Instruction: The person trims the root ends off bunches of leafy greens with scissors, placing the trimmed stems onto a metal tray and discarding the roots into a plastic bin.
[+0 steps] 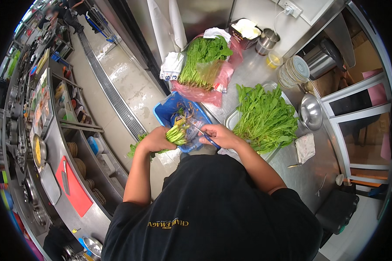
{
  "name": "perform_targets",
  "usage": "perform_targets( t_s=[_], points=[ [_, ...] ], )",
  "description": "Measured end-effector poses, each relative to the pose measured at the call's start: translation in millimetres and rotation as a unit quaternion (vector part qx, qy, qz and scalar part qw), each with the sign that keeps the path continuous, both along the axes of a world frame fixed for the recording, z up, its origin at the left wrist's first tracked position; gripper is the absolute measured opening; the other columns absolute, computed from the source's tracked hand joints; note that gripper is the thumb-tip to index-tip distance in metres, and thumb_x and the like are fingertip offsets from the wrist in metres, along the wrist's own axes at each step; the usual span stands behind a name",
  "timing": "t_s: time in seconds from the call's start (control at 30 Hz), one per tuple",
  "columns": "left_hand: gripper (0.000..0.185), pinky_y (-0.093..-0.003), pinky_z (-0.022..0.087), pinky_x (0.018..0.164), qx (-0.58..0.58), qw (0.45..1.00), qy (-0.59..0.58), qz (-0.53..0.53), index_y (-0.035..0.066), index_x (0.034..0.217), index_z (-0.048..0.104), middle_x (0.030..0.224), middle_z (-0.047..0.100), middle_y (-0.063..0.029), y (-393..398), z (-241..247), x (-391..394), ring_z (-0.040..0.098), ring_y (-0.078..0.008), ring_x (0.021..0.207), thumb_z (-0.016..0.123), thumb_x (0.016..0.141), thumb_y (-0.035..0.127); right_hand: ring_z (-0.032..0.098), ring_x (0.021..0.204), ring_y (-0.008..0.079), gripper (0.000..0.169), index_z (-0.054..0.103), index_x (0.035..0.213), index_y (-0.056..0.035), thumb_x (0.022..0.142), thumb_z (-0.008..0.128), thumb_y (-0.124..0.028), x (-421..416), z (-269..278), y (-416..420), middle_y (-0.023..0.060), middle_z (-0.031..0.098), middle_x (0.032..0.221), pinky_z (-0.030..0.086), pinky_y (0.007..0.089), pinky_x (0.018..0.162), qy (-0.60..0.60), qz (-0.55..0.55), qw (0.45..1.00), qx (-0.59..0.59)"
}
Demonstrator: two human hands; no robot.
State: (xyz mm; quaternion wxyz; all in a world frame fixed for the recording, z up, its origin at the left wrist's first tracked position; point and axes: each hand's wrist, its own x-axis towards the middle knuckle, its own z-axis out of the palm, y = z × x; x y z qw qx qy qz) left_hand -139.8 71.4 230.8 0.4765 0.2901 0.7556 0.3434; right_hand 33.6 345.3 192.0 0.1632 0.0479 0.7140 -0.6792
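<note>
My left hand (155, 140) grips a bunch of leafy greens (177, 133), stems toward the right and leaves trailing out to the left. My right hand (222, 136) is closed on the handles of scissors (212, 141), whose blades point at the stem ends. Both hands are over a blue plastic bin (162, 112) holding plant trimmings and a plastic bag. To the right of my right hand, a heap of leafy greens (264, 119) covers most of a metal tray (231, 120). More greens (204, 58) lie in an opened pink plastic bag (196, 97) beyond the bin.
The steel table (248, 71) carries stacked plates (293, 71), a metal bowl (311, 112), a folded cloth (305, 148) and a steel pot (268, 40). On the left counter, a knife (65, 179) lies on a red cutting board (76, 192). A person (65, 16) stands far along the wet aisle.
</note>
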Motion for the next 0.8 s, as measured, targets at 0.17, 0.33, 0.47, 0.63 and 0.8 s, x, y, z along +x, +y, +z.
perform_targets(
  t_s=[0.17, 0.33, 0.47, 0.63, 0.8],
  points=[
    [0.027, -0.0313, 0.051, 0.068, -0.006, 1.000, 0.005, 0.003, 0.002, 0.096, 0.075, 0.077, 0.070, 0.0007, -0.8, -6.7, -2.2, 0.059, -0.0091, 0.072, 0.085, 0.074, 0.014, 0.047, 0.059, 0.0025, 0.025, 0.071, 0.111, -0.0020, 0.103, 0.081, -0.024, 2.5, 4.7, -2.0, -0.0064, 0.058, 0.071, 0.036, 0.0253, 0.053, -0.069, 0.008, 0.998, 0.007],
    [0.027, -0.0318, 0.052, 0.066, -0.008, 0.999, -0.014, 0.031, 0.001, 0.095, 0.075, 0.076, 0.070, 0.0003, -6.7, -5.0, -4.5, 0.060, -0.0096, 0.070, 0.085, 0.073, 0.014, 0.049, 0.058, 0.0035, 0.023, 0.071, 0.111, -0.0029, 0.104, 0.079, -0.023, 5.9, -0.8, 1.2, -0.0060, 0.057, 0.071, 0.039, 0.0253, 0.052, -0.103, -0.011, 0.995, -0.006],
    [0.027, -0.0315, 0.052, 0.065, 0.016, 0.999, -0.033, 0.037, -0.001, 0.092, 0.075, 0.076, 0.070, 0.0001, -10.4, -2.5, -6.0, 0.060, -0.0098, 0.070, 0.086, 0.073, 0.013, 0.052, 0.063, 0.0038, 0.025, 0.069, 0.114, -0.0042, 0.105, 0.079, -0.025, 8.8, -8.0, 3.0, -0.0044, 0.061, 0.079, 0.040, 0.0251, 0.054, -0.080, -0.010, 0.994, -0.078],
    [0.025, -0.0314, 0.052, 0.065, -0.009, 0.999, -0.039, 0.037, 0.000, 0.091, 0.074, 0.076, 0.069, 0.0015, -9.3, -2.8, -4.8, 0.060, -0.0091, 0.071, 0.086, 0.072, 0.012, 0.052, 0.065, 0.0045, 0.026, 0.069, 0.115, -0.0041, 0.104, 0.079, -0.026, 5.6, -8.6, -4.1, -0.0042, 0.062, 0.081, 0.039, 0.0259, 0.055, -0.030, -0.011, 0.998, -0.050],
    [0.024, -0.0305, 0.051, 0.064, 0.008, 0.999, -0.044, 0.013, 0.001, 0.091, 0.072, 0.076, 0.067, 0.0032, -3.7, -2.3, 0.3, 0.058, -0.0084, 0.070, 0.084, 0.073, 0.010, 0.052, 0.057, 0.0049, 0.027, 0.069, 0.118, -0.0038, 0.104, 0.080, -0.024, 0.3, -6.2, -11.4, -0.0038, 0.059, 0.074, 0.041, 0.0255, 0.053, -0.067, -0.001, 0.998, -0.001]
  ],
)
